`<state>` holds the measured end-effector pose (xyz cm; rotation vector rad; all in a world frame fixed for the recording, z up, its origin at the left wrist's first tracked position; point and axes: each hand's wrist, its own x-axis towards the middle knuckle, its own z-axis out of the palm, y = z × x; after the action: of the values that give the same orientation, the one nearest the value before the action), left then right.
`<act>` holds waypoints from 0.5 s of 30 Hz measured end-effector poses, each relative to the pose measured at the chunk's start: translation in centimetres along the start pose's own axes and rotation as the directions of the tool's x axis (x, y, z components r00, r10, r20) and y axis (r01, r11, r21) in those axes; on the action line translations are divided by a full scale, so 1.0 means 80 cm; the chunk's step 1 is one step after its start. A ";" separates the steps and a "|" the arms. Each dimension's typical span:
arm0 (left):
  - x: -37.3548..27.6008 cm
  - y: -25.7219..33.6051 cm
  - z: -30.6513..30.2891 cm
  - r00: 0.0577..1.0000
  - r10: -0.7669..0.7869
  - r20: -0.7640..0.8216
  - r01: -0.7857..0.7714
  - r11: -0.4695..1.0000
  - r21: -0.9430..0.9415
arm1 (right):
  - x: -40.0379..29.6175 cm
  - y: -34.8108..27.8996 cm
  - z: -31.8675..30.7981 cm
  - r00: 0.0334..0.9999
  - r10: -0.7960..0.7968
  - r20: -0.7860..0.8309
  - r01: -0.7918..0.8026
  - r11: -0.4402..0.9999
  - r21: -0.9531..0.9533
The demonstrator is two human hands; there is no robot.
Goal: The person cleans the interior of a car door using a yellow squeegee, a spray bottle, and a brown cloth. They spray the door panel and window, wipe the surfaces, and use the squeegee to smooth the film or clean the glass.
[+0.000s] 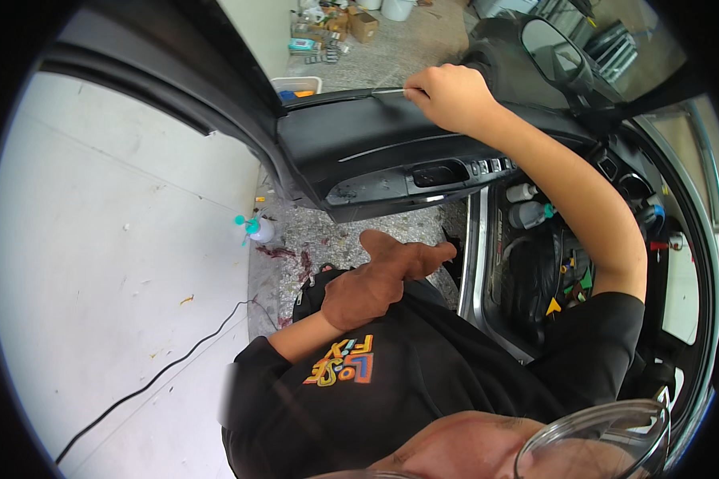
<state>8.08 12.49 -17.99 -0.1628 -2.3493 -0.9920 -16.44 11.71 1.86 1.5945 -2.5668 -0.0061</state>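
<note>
My right hand [452, 99], bare, is closed at the top edge of a black car door panel [347, 129]. A thin pale strip or tool [388, 91] sticks out to the left from its fingers, along the window sill seam; its gripped end is hidden. My left hand [374, 284], in a brown glove, is in front of my black shirt, below the door panel. Its thumb stands apart from the fingers, which point right, and nothing shows in it. The door's pull-handle recess [438, 174] and window switches [491, 166] lie between the two hands.
A white wall [126, 239] stands at left, with a spray bottle [260, 229] on the floor beside it. The car's door sill [472, 257] runs at right. Bottles [528, 214] and small tools [575, 287] lie inside the car. Boxes [362, 25] stand beyond the door.
</note>
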 end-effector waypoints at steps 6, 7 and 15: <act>0.004 -0.002 -0.020 0.999 0.001 0.041 0.003 0.995 -0.104 | 0.023 -0.052 0.003 0.998 -0.045 -0.041 0.046 0.998 0.038; 0.005 -0.002 -0.021 0.999 0.001 0.049 0.005 0.993 -0.114 | 0.027 -0.057 0.005 0.997 -0.049 -0.052 0.052 0.997 0.051; 0.034 0.001 -0.021 0.997 -0.010 0.075 0.024 0.982 -0.187 | 0.028 -0.061 0.019 0.988 -0.088 -0.125 0.109 0.979 0.171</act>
<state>6.60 11.09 -15.49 -0.2563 -2.3232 -1.2364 -13.22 7.42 0.27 1.7245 -2.4565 0.3061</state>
